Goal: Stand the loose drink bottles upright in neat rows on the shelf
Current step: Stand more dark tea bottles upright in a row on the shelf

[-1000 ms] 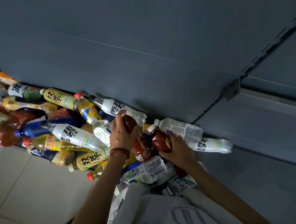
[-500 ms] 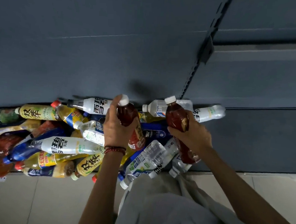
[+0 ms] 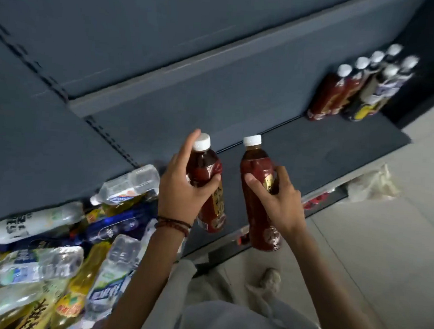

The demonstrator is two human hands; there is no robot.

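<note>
Two red tea bottles with white caps were held side by side, caps up, not touching, over the front edge of the dark shelf (image 3: 299,153). The left bottle (image 3: 203,163) leaned slightly to the right; the right bottle (image 3: 256,166) stood nearly vertical. Whether either base touched the shelf could not be told. At the far right end of the shelf a group of upright bottles (image 3: 353,91) stood in short rows against the back panel — red ones on the left, lighter-labelled ones on the right, all white-capped, well apart from the held pair. To the left lay the pile of loose bottles (image 3: 56,244), clear, yellow and blue, lying on their sides and overlapping, just beside the left forearm. A crumpled plastic bag (image 3: 370,187) lay on the pale floor (image 3: 382,248) near the shelf's right end. Left hand (image 3: 184,187), beaded bracelet (image 3: 174,223) at the wrist, gripped the left bottle at its shoulder — thumb across the front, index finger straight up beside the cap. Right hand (image 3: 276,202) wrapped the right bottle at mid-body, thumb in front, fingers curled behind.
</note>
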